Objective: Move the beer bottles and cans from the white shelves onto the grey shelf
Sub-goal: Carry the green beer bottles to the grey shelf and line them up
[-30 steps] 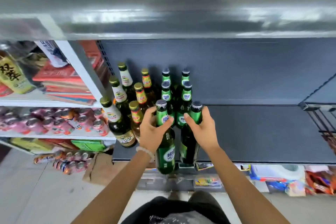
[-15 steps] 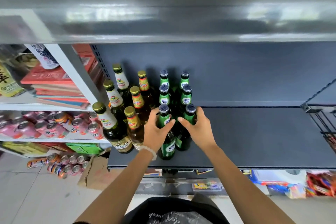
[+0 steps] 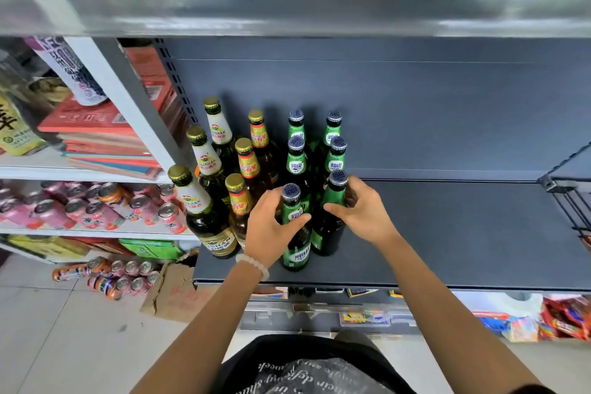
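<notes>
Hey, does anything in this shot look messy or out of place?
Yes: shrink-wrapped packs of orange cans lie on their sides on the tiled floor beside a torn cardboard box, below the white shelves. The bottles on the grey shelf stand upright.

Bottles [image 3: 256,179] stand clustered at centre frame on the left end of the shelf [image 3: 447,233]; cans [image 3: 89,205] occupy shelving at left frame.

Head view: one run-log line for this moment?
stage: placing | left hand: grips front green glass beer bottle | right hand: grips neighbouring green bottle | both standing on dark grey metal shelf
</notes>
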